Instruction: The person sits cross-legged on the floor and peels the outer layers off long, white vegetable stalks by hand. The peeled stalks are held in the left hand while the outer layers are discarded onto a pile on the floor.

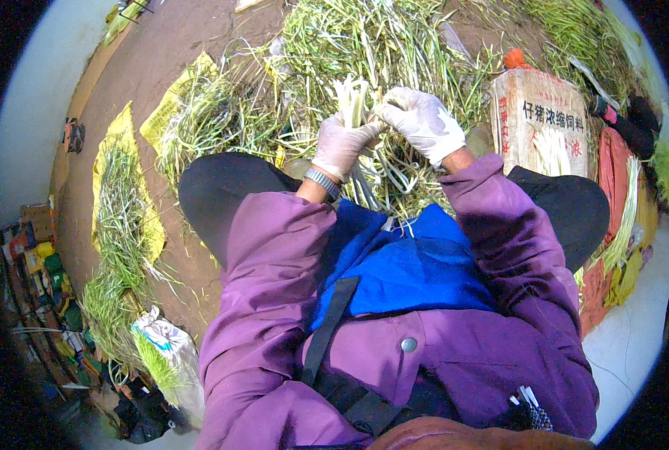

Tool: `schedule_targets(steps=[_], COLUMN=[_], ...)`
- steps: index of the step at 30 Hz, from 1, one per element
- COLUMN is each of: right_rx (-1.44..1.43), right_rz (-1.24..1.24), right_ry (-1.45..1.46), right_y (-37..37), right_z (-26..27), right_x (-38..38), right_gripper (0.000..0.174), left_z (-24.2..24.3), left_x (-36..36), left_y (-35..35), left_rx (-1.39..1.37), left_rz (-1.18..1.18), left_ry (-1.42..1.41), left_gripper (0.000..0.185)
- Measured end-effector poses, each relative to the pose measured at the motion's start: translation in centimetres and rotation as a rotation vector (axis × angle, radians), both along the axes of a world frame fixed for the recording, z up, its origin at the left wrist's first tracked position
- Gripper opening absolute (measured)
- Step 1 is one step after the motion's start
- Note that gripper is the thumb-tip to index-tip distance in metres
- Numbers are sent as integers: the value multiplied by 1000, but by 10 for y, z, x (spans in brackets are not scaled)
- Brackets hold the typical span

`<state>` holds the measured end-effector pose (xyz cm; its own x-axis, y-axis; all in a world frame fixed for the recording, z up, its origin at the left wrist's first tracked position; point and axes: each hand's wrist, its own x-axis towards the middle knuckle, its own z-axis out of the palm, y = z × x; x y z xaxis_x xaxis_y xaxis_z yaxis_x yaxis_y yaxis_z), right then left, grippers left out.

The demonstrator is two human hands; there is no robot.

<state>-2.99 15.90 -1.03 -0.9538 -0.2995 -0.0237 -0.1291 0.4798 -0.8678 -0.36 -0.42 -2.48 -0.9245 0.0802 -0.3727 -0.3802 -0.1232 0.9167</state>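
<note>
My left hand [346,145], in a thin whitish glove, is closed round a bundle of pale stalks [351,100], whose light ends stand up above the fist. Close beside it my right hand [423,121], gloved as well, has thumb and fingers pinched together near the left thumb; whether a stalk is between them I cannot tell. Below the hands, long white-green stems [393,174] hang over the blue cloth [407,270] on my lap. A large loose heap of green and yellowish stalks [362,39] lies just beyond the hands.
A printed woven feed sack [537,101] lies at the right with pale stalks [553,152] on it. Beside it are a red sack [616,185] and a long bundle [624,214]. A yellow sheet [154,225] under stalks and a white bag [174,349] lie at the left.
</note>
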Motion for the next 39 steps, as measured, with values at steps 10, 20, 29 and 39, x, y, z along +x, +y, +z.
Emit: schedule_targets(steps=[10,20,29,39], right_rx=[129,-173,17,-69], right_rz=[26,23,-5,-12], right_ry=[142,-3,118,55], right_y=[6,1,-2,-4], right_z=[-3,-20,-13,-19], right_x=[3,-2,2,1], right_gripper=[29,26,23,25], left_z=[2,-16,-19,-25], left_x=[4,0,2,3], left_y=[3,1,-1,1], left_rx=[-1,334,388,461], left_rz=[-33,60,63,95], left_ry=[-41,-115,-174,-122], left_gripper=[17,18,21,21])
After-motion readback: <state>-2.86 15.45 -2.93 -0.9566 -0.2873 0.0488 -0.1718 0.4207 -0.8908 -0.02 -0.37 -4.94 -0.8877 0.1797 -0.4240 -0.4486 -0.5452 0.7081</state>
